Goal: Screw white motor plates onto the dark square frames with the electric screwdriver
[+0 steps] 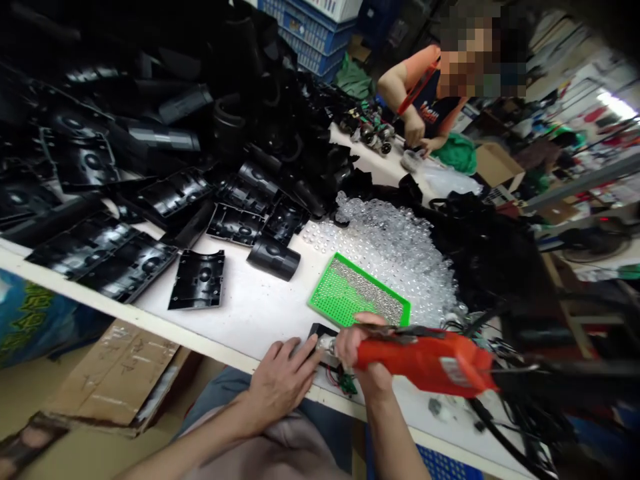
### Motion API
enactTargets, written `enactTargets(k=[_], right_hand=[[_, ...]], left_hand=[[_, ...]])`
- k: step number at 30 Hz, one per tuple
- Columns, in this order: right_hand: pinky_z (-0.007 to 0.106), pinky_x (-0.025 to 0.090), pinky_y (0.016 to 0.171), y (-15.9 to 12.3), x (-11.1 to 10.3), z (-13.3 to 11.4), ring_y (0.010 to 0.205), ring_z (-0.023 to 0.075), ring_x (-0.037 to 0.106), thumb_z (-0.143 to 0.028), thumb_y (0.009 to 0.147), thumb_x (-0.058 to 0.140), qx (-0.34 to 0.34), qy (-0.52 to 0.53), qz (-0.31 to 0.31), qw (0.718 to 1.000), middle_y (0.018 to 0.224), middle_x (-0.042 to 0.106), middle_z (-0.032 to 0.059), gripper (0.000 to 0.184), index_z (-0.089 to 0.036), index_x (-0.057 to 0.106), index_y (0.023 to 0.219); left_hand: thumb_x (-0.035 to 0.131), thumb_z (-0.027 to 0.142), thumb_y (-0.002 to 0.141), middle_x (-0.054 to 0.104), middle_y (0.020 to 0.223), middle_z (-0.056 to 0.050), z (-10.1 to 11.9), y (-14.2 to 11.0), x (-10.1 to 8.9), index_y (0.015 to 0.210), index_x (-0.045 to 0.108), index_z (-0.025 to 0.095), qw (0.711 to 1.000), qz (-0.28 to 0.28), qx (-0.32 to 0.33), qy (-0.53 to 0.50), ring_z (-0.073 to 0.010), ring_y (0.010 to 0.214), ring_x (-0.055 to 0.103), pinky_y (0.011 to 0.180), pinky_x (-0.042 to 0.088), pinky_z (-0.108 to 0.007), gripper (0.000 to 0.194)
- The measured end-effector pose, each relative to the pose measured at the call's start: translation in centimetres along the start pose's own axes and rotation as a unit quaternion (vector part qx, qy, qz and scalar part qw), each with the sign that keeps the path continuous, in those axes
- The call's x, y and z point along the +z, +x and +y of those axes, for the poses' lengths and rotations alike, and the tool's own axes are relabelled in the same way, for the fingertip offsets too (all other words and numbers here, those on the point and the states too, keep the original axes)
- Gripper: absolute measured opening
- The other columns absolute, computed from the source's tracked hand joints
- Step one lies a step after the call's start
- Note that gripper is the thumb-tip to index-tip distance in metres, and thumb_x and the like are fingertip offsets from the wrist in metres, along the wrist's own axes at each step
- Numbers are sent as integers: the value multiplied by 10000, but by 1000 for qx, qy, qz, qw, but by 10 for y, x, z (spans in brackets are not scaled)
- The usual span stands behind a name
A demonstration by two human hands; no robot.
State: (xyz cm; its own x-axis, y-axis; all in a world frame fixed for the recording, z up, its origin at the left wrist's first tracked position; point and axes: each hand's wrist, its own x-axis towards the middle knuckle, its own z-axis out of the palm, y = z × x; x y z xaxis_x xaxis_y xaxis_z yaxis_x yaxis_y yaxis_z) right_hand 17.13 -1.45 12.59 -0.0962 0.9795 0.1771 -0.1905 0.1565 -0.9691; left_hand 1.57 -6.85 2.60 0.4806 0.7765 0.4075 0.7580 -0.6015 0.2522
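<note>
My right hand [367, 353] is wrapped round a red electric screwdriver [425, 360], its tip pointing left toward a small black plastic housing [323, 330] at the table's front edge. My left hand [286, 373] grips the near left side of that housing, with its fingers bent over it and partly hiding it. Just below the screwdriver's tip hang a green circuit board [347, 384] and thin coloured wires. A bright green perforated tray [327, 303] with many small metal screws [375, 290] lies right behind my hands.
Black half-shells [200, 280] are piled across the left and back of the white table [240, 327]. Clear plastic lenses [395, 233] form a heap behind the tray. Cables lie at right. A person [425, 107] works across the table. A cardboard box [115, 373] stands below left.
</note>
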Motion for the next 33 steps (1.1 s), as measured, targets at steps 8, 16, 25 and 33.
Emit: enactTargets(k=[8,16,25,33], right_hand=[[261,377,382,32,-54,-42,320,103,354,-531,792,598,-148,11,121,982,472,423,-100,401,-284,570,1106],[259,408,442,69,-65,23,368,95,401,-537,780,603,-117,-3,124,985,501,431,-108,413,-260,539,1080],[248,397,443,79,-67,44,392,93,419,-483,799,601,-103,-10,96,990,531,448,-102,366,-235,523,1057],[249,368,428,78,-67,54,396,103,422,-526,766,617,-82,-46,74,993,511,442,-101,386,-242,511,1006]], left_hand=[[468,200,922,649,1177,-78,-9,15,-12,1234,574,209,991,36,-37,-123,-236,1133,538,939,406,-373,329],[514,297,919,585,1261,-112,-10,38,3,1316,491,218,978,-29,-52,-199,-262,1155,532,926,470,-414,405],[527,284,908,579,1265,-127,-10,38,2,1290,515,195,981,-42,-48,-183,-273,1155,528,912,474,-413,392],[521,285,909,574,1271,-122,-9,37,2,1290,515,195,979,-42,-52,-192,-272,1158,525,932,465,-420,392]])
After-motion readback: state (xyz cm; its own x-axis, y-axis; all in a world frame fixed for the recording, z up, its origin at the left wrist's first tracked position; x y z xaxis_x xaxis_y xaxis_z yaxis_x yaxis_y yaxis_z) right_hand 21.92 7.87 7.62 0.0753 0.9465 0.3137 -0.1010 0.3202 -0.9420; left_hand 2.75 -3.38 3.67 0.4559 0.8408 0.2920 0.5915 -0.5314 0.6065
